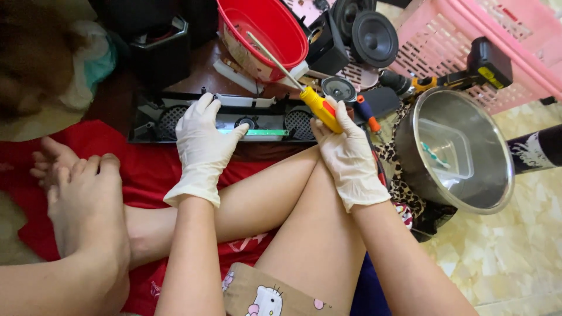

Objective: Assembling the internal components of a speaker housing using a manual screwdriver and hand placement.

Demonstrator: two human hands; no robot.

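Screwdriver [319, 107], yellow handle with red band, sits in the gloved right hand [349, 153], fingers closed round the handle's lower end, long pale shaft running up and away from the grip toward the red bowl [257, 35]. Gloved left hand [202, 146] lies flat and unclenched on the black speaker panel [175, 120], fingertips beside the green circuit strip [254, 132] at panel centre; it holds nothing, just presses down. Panel lies just beyond both hands, across the person's crossed legs on red cloth [140, 169].

Judgement: the screwdriver is light and rigid, and its plastic handle may slip a bit against latex, so a grasp at mid-handle suits it best. The panel looks like thin stiff plastic, light, with fragile grilles and board; best held at the outer frame edges.

Right of the grip: steel pot [462, 158], cordless drill [462, 73], pink basket [468, 41]. Loose speaker cones [372, 38] beyond.
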